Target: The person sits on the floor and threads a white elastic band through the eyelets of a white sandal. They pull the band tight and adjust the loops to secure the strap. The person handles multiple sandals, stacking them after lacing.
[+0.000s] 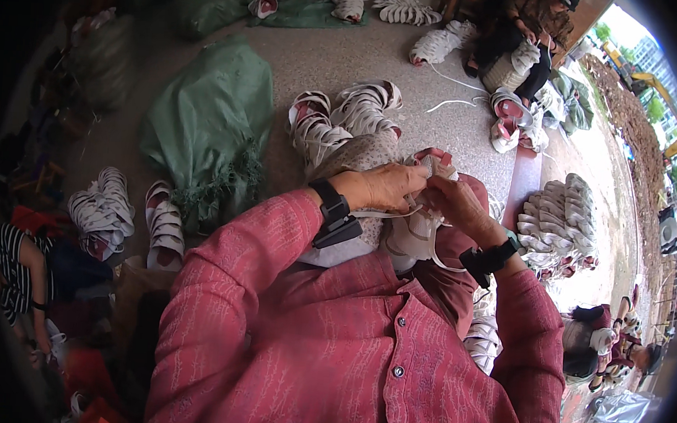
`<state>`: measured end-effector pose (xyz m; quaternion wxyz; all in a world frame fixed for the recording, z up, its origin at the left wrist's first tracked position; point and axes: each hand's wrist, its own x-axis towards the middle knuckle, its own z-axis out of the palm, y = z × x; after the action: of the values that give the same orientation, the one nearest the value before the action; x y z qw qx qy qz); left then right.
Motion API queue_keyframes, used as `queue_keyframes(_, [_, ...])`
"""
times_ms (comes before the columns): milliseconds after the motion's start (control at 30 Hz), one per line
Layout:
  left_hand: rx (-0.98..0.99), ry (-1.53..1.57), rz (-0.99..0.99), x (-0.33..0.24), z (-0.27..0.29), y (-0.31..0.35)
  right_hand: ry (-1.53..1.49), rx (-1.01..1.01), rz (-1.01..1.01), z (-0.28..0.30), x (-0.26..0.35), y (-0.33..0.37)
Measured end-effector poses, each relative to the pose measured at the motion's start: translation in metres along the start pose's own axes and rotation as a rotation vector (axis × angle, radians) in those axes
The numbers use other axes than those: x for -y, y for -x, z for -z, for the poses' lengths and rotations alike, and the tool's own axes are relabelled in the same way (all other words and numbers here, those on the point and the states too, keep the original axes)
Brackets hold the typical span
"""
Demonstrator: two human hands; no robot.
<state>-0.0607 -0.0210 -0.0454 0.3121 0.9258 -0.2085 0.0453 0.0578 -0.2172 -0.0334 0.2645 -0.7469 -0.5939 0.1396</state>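
Just beneath my left fingers (413, 182) and right fingers (441, 189) lies the shoe (409, 235), equally near both, its length running away from me, gripped, though whether by its lace (433, 252) I cannot tell.

grey speckled floor (323, 57) | bulging green sack (210, 101) | nested white shoes (103, 211) in rows | loose white lace (450, 102)

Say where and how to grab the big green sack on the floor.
I'd take the big green sack by its frayed near end, coming from the wearer's side: the loose, bunched folds there should gather into a fist, while the broad body offers less to close on. The left hand is nearer, but busy at the shoe.
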Motion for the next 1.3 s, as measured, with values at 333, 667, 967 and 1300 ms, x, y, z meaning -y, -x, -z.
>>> queue_keyframes(333, [-0.171, 0.036, -0.088, 0.005, -0.011, 0.011, -0.435, 0.200, -0.357, 0.016, 0.017, -0.008])
queue_keyframes(667, [-0.254, -0.019, -0.127, 0.004, -0.014, 0.012, -0.441, 0.283, -0.317, 0.018, 0.005, -0.013])
queue_keyframes(967, [-0.266, -0.067, -0.079, 0.006, -0.020, 0.013, -0.241, 0.307, -0.193, 0.011, 0.007, -0.025])
queue_keyframes(1300, [-0.169, -0.206, 0.085, -0.023, -0.015, -0.006, 0.308, -0.406, 0.034, 0.073, -0.012, -0.004])
